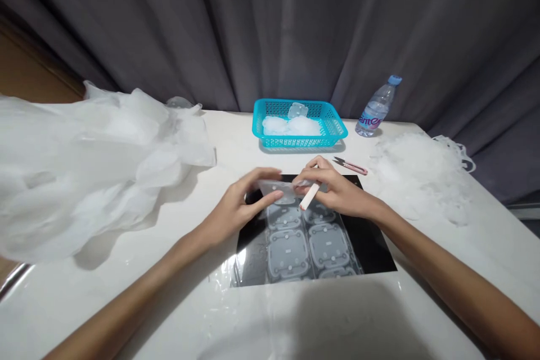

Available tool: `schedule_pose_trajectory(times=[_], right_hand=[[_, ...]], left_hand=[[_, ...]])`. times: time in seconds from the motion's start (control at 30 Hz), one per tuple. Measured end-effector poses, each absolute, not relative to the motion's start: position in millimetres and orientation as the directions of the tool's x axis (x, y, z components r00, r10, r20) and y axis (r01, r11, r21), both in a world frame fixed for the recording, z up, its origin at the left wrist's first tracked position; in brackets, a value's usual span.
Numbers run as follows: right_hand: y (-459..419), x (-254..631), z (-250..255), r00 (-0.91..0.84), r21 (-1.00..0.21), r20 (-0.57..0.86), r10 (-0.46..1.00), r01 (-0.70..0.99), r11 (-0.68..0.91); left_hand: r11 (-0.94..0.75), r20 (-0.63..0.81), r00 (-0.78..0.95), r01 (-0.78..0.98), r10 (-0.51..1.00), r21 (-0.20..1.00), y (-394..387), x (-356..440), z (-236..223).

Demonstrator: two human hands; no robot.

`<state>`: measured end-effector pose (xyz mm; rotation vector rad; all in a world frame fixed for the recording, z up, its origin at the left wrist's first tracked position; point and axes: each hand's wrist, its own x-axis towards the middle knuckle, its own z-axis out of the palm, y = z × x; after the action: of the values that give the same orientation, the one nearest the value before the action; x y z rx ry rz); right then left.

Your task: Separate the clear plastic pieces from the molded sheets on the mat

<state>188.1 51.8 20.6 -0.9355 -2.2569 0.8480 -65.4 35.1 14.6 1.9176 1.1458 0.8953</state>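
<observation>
My left hand (244, 197) curls its thumb and fingers around the left side of a small translucent plastic piece (283, 187). At that piece's other end, my right hand (331, 187) has its fingertips closed. A white, flat-handled tool (310, 196) lies in the right hand's grip, pointing down toward me; its kind is hard to make out, and its other end is hidden by the fingers. Under both hands is a black mat (375, 242). Rounded-square translucent moulded pieces (288, 253) appear in rows on it, partly covered by the hands.
A turquoise basket (301, 142) at the back holds several translucent pieces (298, 111). Beside it stands a water bottle (375, 109). Pink-handled thread snips (351, 166) lie near my right hand. White scraps (426, 180) are heaped right; a large translucent plastic bundle (105, 163) fills the left.
</observation>
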Motion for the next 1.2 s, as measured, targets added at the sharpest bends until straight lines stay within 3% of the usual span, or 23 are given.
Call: schedule_pose_trajectory(times=[0.1, 0.2, 0.23, 0.3, 0.37, 0.43, 0.5, 0.67, 0.77, 0.83, 0.97, 1.1, 1.2], right_hand=[[53.8, 187.2, 26.0, -0.578, -0.606, 0.343, 0.741, 0.466, 0.644], [62.9, 204.8, 29.2, -0.422, -0.517, 0.373, 0.826, 0.646, 0.562], [66.5, 213.0, 29.4, -0.381, -0.529, 0.313, 0.87, 0.691, 0.493], [71.5, 227.8, 28.3, -0.404, -0.616, 0.053, 0.913, 0.707, 0.349], [70.6, 235.8, 25.6, -0.559, -0.718, -0.225, 0.798, 0.648, 0.252], [63.3, 236.3, 22.7, -0.691, -0.797, -0.326, 0.645, 0.568, 0.206], [53.0, 234.0, 21.6, -0.732, -0.825, -0.305, 0.609, 0.523, 0.214], [53.4, 243.8, 35.5, -0.659, -0.817, -0.265, 0.704, 0.541, 0.199], [84.2, 255.8, 51.0, -0.576, -0.707, -0.132, 0.807, 0.625, 0.33], [109.2, 257.0, 59.0, -0.568, -0.555, -0.04, 0.822, 0.697, 0.454], [141.7, 230.9, 57.6, -0.702, -0.304, 0.053, 0.711, 0.667, 0.681], [145.6, 181.9, 37.5, -0.763, -0.268, 0.078, 0.642, 0.604, 0.75], [143.2, 151.6, 22.9, -0.824, -0.253, 0.132, 0.551, 0.51, 0.822]], left_hand=[[-0.255, 0.071, 0.41, 0.412, 0.909, 0.875, 32.6, -64.7, 14.4], [-0.211, 0.076, 0.336, 0.386, 0.939, 0.898, 29.6, -64.5, 13.4], [-0.201, 0.081, 0.318, 0.367, 0.945, 0.908, 29.3, -64.5, 13.8], [-0.182, 0.091, 0.288, 0.307, 0.953, 0.934, 29.5, -63.8, 15.8], [-0.146, 0.082, 0.269, 0.227, 0.96, 0.963, 29.8, -62.3, 18.6], [-0.096, 0.06, 0.245, 0.138, 0.968, 0.986, 29.7, -61.0, 20.4], [-0.041, 0.024, 0.219, 0.071, 0.975, 0.997, 30.1, -61.0, 19.6], [0.17, -0.15, 0.221, -0.073, 0.964, 0.983, 34.5, -69.1, 9.0], [0.328, -0.28, 0.36, -0.079, 0.89, 0.942, 32.5, -72.4, 4.4], [0.434, -0.372, 0.476, -0.022, 0.797, 0.901, 25.8, -70.2, 3.1], [0.527, -0.489, 0.655, 0.16, 0.576, 0.835, 4.3, -58.6, 2.2], [0.484, -0.583, 0.735, 0.393, 0.346, 0.782, -5.0, -60.0, 10.9], [0.325, -0.606, 0.777, 0.537, 0.169, 0.779, 9.3, -76.3, 24.7]])
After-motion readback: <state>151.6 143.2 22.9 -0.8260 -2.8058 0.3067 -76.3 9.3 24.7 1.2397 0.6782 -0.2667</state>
